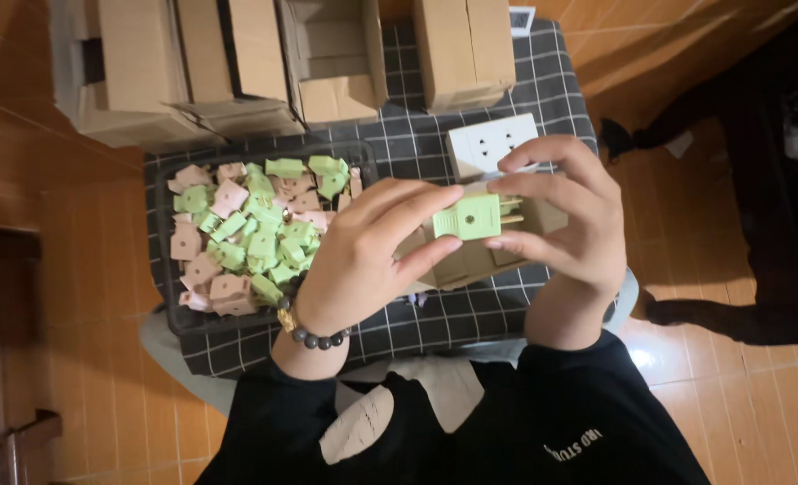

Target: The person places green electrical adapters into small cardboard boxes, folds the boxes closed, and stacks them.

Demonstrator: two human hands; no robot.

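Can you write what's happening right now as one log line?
left hand: holds green plug | right hand: holds plug too | tray: green and pink plugs | white socket: on table

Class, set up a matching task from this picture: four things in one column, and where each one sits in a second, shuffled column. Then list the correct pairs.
Things
1. small green plastic plug
2. white square wall socket
3. black tray of green and pink plugs
4. dark bead bracelet

Places
A. on the left wrist
B. pinched between the fingers of both hands
C. on the checked cloth, beyond the right hand
D. left of the left hand

Pairs: 1-B, 2-C, 3-D, 4-A
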